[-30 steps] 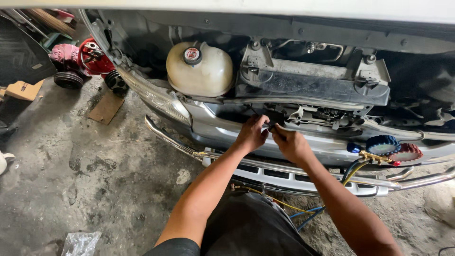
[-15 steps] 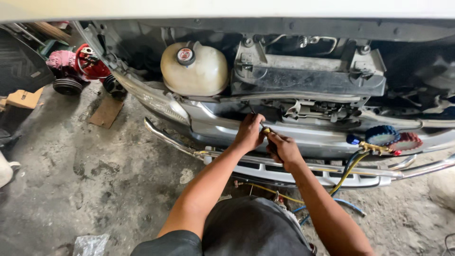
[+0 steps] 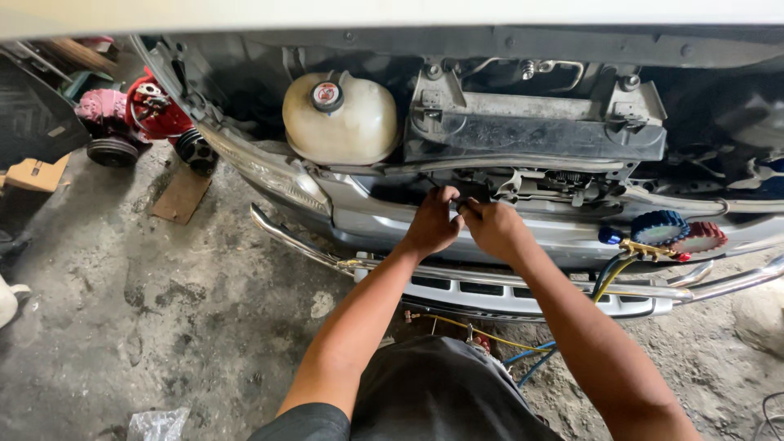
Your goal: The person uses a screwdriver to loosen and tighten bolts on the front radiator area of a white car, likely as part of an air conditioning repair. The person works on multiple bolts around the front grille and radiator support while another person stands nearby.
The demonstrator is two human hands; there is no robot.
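Observation:
I lean over the open front of a silver car [image 3: 367, 220]. My left hand [image 3: 431, 225] and my right hand [image 3: 492, 229] meet at a small dark part [image 3: 461, 204] just above the bumper, below the black radiator support [image 3: 531, 135]. Fingers of both hands curl around that part; what exactly they pinch is hidden by the fingers. A cream coolant tank [image 3: 339, 122] with a red-marked cap sits to the upper left of my hands.
A gauge set with blue and red dials [image 3: 674, 233] hangs on the chrome bumper bar [image 3: 572, 282], with yellow and blue hoses [image 3: 608, 282] trailing down. Red machine parts [image 3: 151, 110] and pulleys lie at far left on the dirty concrete floor [image 3: 163, 327]. A cardboard piece [image 3: 181, 194] lies nearby.
The view has shifted slightly; both hands stay together at the same spot above the bumper, with the fingers working closer on the small part.

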